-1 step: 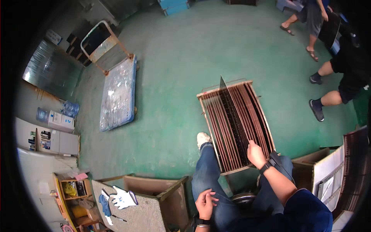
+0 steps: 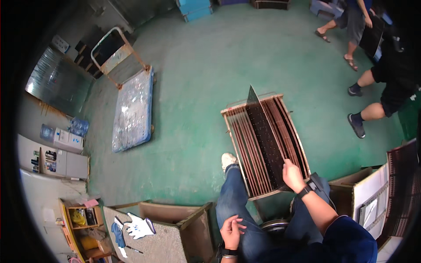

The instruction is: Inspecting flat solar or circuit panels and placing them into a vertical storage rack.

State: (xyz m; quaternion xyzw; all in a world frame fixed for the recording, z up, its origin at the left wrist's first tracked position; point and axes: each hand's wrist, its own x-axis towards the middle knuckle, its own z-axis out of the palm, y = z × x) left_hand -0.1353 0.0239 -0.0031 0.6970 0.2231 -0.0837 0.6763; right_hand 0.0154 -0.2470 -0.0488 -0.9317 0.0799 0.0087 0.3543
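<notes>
A wooden-framed slotted rack (image 2: pixel 244 168) holding many thin brown upright dividers or boards stands on the floor in front of my knees. My right hand (image 2: pixel 293 174) is closed on the near upper edge of a dark thin panel (image 2: pixel 265 136). This panel stands on edge between the slots, its far corner rising above the rack's far rail; its lower edge is hidden in the rack. My left hand (image 2: pixel 232 230) hovers over or rests on my left thigh, fingers loosely bent and somewhat apart, holding nothing.
At left stands a flat trolley (image 2: pixel 131 109) with a plastic-wrapped deck. A bench (image 2: pixel 162 243) by my left leg bears white gloves (image 2: pixel 139 226) and a pen (image 2: pixel 135 249). Two people stand at upper right, one holding a dark panel (image 2: pixel 372 37). White and dark racking (image 2: pixel 372 197) is at right.
The dark panel stands slightly higher in the rack, with more of its face showing, still in my right hand. The whole view has shifted a little. My left hand stays by my thigh.
</notes>
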